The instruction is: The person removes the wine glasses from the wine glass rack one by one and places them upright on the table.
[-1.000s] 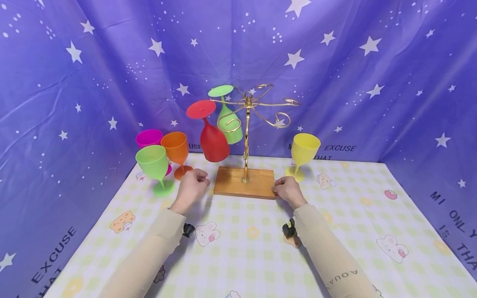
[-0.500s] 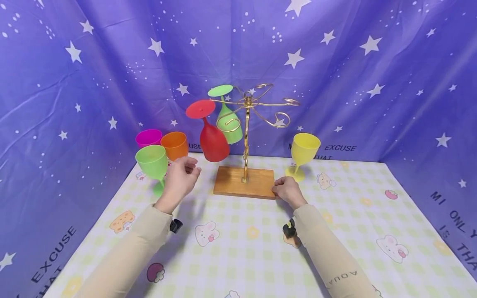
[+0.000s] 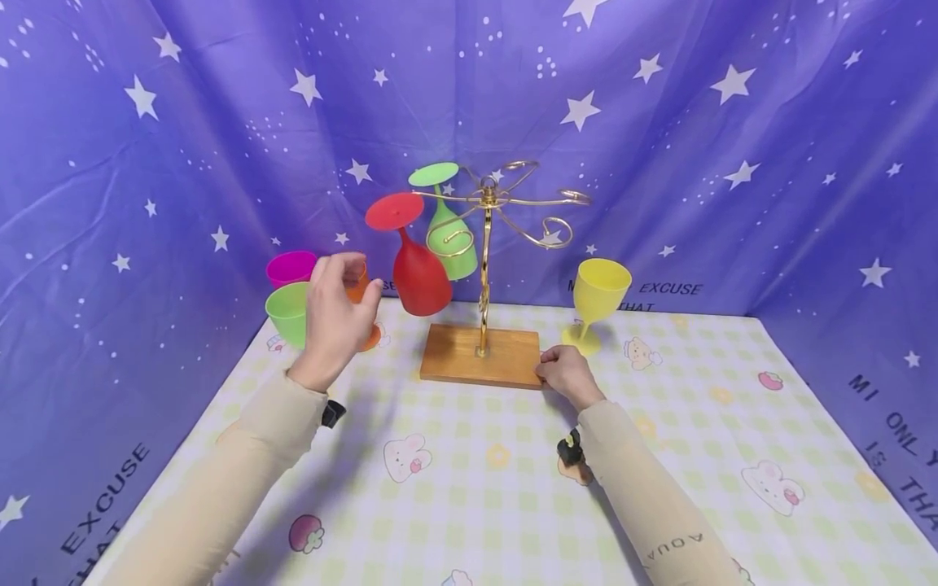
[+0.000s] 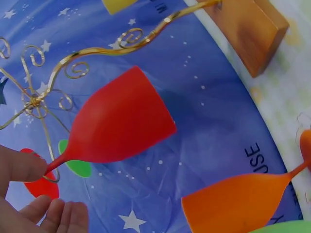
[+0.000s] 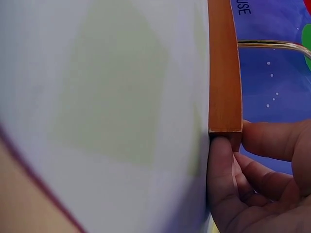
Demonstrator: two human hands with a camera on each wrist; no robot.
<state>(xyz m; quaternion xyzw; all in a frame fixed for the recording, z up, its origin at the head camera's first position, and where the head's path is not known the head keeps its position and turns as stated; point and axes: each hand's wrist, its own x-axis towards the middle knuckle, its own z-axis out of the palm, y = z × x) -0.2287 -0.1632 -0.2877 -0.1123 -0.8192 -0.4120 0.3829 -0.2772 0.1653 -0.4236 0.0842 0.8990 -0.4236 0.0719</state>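
Starred cloth (image 3: 440, 106) backs the checked worktop (image 3: 513, 521). Left to right: magenta cup (image 3: 291, 268) and green cup (image 3: 286, 313), upright; left hand (image 3: 337, 313), released, fingers loosely bent, before the partly hidden orange cup (image 4: 238, 201); red cup (image 3: 421, 281) and second green cup (image 3: 456, 244), hanging inverted from the gold stand (image 3: 484, 268); right hand (image 3: 569, 376), pinching the right end of the wooden base (image 3: 454, 358); yellow cup (image 3: 601, 289), upright, just behind that hand.
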